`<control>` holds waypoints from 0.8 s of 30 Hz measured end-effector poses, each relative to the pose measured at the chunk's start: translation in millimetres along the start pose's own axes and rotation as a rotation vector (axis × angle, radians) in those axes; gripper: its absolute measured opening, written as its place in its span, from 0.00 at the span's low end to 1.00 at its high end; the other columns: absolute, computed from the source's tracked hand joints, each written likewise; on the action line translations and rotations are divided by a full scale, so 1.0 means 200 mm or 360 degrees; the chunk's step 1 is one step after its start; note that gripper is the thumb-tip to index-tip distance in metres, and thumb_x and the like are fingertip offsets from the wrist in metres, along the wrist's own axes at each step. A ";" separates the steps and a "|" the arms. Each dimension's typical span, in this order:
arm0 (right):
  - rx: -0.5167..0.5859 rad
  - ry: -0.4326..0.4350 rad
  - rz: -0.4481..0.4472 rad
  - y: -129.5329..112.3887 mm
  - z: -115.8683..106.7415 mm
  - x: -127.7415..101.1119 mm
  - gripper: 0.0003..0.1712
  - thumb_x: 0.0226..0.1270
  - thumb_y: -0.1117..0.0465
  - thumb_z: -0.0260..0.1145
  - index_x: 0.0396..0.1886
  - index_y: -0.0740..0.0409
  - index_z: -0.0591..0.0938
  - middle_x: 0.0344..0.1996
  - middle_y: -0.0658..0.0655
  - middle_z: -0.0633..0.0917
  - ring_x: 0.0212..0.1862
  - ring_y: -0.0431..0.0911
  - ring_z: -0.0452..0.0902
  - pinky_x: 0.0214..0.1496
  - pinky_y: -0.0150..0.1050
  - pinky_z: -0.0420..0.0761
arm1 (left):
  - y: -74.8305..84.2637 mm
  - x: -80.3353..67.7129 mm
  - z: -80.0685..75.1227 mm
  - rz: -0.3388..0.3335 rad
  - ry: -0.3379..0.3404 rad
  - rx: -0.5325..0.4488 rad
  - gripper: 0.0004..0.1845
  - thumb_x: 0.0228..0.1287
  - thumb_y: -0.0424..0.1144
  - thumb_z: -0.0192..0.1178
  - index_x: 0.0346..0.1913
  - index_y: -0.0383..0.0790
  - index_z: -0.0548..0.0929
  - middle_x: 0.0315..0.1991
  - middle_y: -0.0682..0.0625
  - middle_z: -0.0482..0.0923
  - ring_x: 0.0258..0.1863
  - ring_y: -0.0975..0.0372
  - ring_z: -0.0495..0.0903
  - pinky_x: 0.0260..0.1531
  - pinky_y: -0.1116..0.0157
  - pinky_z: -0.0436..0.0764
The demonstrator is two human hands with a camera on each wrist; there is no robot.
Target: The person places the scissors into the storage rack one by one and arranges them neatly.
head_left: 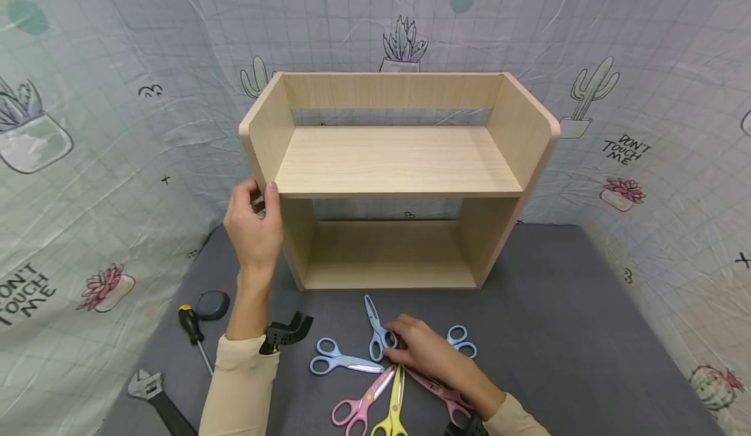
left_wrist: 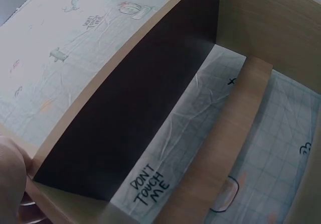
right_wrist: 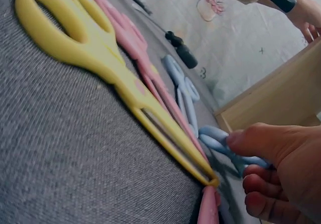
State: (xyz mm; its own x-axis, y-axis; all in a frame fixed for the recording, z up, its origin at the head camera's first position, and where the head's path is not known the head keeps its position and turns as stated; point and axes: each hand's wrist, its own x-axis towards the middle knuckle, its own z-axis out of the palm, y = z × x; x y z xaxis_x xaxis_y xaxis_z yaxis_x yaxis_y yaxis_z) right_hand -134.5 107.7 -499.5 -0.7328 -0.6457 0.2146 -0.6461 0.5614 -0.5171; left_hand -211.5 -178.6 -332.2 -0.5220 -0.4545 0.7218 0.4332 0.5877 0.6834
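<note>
A two-level light wooden shelf (head_left: pixel 399 162) stands on a grey mat (head_left: pixel 557 332). My left hand (head_left: pixel 263 195) grips the front edge of the shelf's left side panel (left_wrist: pixel 125 108), thumb in front and fingers on the outside; only a fingertip (left_wrist: pixel 11 176) shows in the left wrist view. My right hand (head_left: pixel 394 341) rests in front of the shelf and pinches the handles of a blue pair of scissors (head_left: pixel 375 328). In the right wrist view, the thumb (right_wrist: pixel 251 141) presses on that blue handle (right_wrist: pixel 215 136) and the fingers curl below.
Several other scissors lie around the right hand: blue (head_left: pixel 337 358), pink (head_left: pixel 360 403), yellow (head_left: pixel 394 406), pink (head_left: pixel 440 390) and blue (head_left: pixel 461 340). A screwdriver (head_left: pixel 190 324), a tape measure (head_left: pixel 212 304) and a wrench (head_left: pixel 154 393) lie front left. A printed cloth backdrop (head_left: pixel 88 130) surrounds the mat.
</note>
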 end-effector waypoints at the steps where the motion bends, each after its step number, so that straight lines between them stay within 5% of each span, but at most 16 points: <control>1: -0.0008 0.0003 -0.0008 0.00 0.00 0.00 0.23 0.63 0.57 0.72 0.54 0.65 0.83 0.37 0.52 0.82 0.32 0.33 0.69 0.32 0.24 0.73 | 0.00 0.00 0.00 -0.0001 0.0001 0.0005 0.18 0.71 0.43 0.59 0.48 0.28 0.82 0.44 0.35 0.83 0.46 0.53 0.86 0.43 0.65 0.85; 4: -0.0005 0.0003 -0.0027 0.01 0.01 0.00 0.23 0.64 0.55 0.72 0.54 0.63 0.83 0.38 0.51 0.82 0.33 0.32 0.69 0.33 0.23 0.73 | -0.01 0.00 0.00 -0.0002 0.0002 0.0009 0.18 0.71 0.43 0.59 0.48 0.28 0.82 0.44 0.35 0.83 0.45 0.52 0.86 0.43 0.58 0.87; 10: 0.0064 0.0044 -0.0110 0.01 0.00 0.00 0.23 0.66 0.55 0.71 0.54 0.64 0.83 0.34 0.51 0.81 0.31 0.31 0.68 0.31 0.21 0.71 | -0.02 0.00 0.00 -0.0018 0.0006 -0.0029 0.17 0.70 0.42 0.60 0.47 0.28 0.82 0.44 0.36 0.85 0.44 0.52 0.87 0.44 0.64 0.85; 18: 0.0108 0.0145 -0.0239 -0.03 -0.04 0.00 0.22 0.66 0.55 0.70 0.55 0.63 0.83 0.33 0.48 0.79 0.31 0.31 0.69 0.32 0.20 0.71 | -0.02 0.00 0.00 -0.0063 -0.0011 -0.0077 0.17 0.71 0.42 0.60 0.48 0.27 0.82 0.45 0.36 0.87 0.45 0.52 0.87 0.46 0.49 0.84; 24: 0.0109 0.0273 -0.0394 -0.06 -0.08 0.01 0.21 0.66 0.55 0.71 0.54 0.62 0.82 0.34 0.49 0.80 0.31 0.31 0.70 0.32 0.17 0.70 | -0.01 0.00 -0.01 -0.0061 -0.0049 -0.0085 0.18 0.71 0.42 0.61 0.49 0.28 0.82 0.46 0.36 0.86 0.45 0.52 0.86 0.46 0.59 0.84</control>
State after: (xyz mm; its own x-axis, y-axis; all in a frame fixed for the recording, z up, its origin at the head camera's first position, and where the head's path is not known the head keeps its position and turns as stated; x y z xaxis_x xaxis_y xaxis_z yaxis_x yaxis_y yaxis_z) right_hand -132.0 107.5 -478.6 -0.5841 -0.6585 0.4746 -0.7979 0.3582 -0.4848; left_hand -211.2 -182.2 -333.2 -0.5609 -0.4547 0.6919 0.4507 0.5333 0.7159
